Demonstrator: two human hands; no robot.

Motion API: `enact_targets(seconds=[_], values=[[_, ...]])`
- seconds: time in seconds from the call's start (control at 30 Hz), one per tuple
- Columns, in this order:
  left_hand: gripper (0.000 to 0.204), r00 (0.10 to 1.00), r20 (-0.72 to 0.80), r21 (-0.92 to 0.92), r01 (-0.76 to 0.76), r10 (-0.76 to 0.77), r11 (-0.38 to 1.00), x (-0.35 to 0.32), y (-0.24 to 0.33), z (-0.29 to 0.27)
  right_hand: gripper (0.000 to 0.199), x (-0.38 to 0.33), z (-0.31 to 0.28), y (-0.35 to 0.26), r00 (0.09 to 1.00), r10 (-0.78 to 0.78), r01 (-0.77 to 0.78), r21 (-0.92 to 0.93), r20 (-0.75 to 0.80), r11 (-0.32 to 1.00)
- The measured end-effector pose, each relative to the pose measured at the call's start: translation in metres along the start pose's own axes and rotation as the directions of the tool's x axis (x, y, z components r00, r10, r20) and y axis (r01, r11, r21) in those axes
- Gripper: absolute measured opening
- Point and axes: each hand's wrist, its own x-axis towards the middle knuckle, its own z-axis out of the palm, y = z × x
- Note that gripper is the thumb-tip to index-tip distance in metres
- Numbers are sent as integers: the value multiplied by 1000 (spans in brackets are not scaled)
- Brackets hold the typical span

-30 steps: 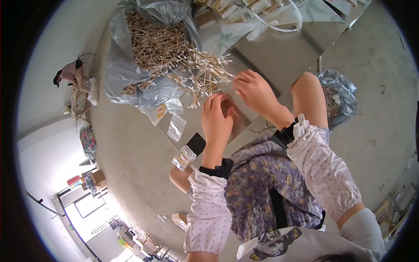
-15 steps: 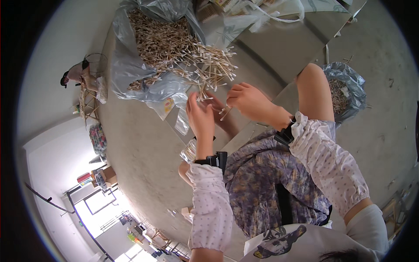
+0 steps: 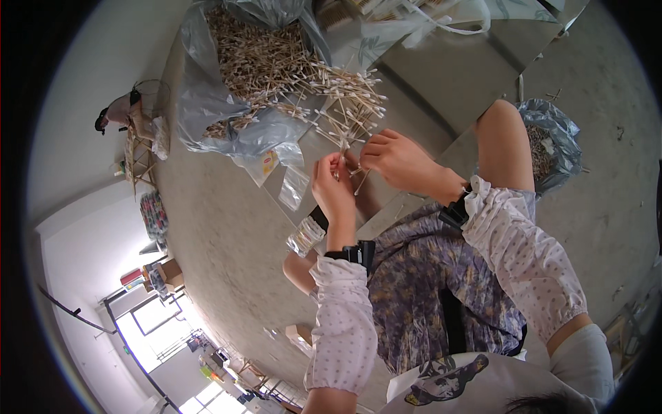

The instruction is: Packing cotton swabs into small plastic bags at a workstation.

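Note:
A loose heap of wooden cotton swabs (image 3: 348,100) spills from a grey plastic bag (image 3: 200,96) onto a shiny, reflective tabletop (image 3: 476,69). At the near edge of that heap, my left hand (image 3: 336,193) is closed in a pinch on cotton swabs. Close on its right, my right hand (image 3: 398,163) is curled round a few swabs, whose white tips stick out below the fingers. The two hands' fingertips are almost together, and the exact number of swabs in each is hidden.
Small clear plastic packets (image 3: 294,188) lie left of my left hand. On the right, beside my knee, a bin lined with a grey bag (image 3: 569,148) holds more swabs. White plastic bags (image 3: 414,31) rest at the far side. Another person (image 3: 121,114) sits at far left.
My left hand has moved right and slightly down, toward my right hand, and its fingers have closed on swabs. My right hand has barely moved and still holds swabs.

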Motion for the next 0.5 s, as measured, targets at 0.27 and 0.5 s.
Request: enact_targets(seconds=[0.27,0.5], values=[[21,990,76,-41,-113,116,993,-26,6,-12,20,2,7,-7,999,-10,8,-40,-51,999],[55,959,129,-8,-254,253,967,5,7,-15,30,1,10,-4,996,-30,22,-108,-78,994]])
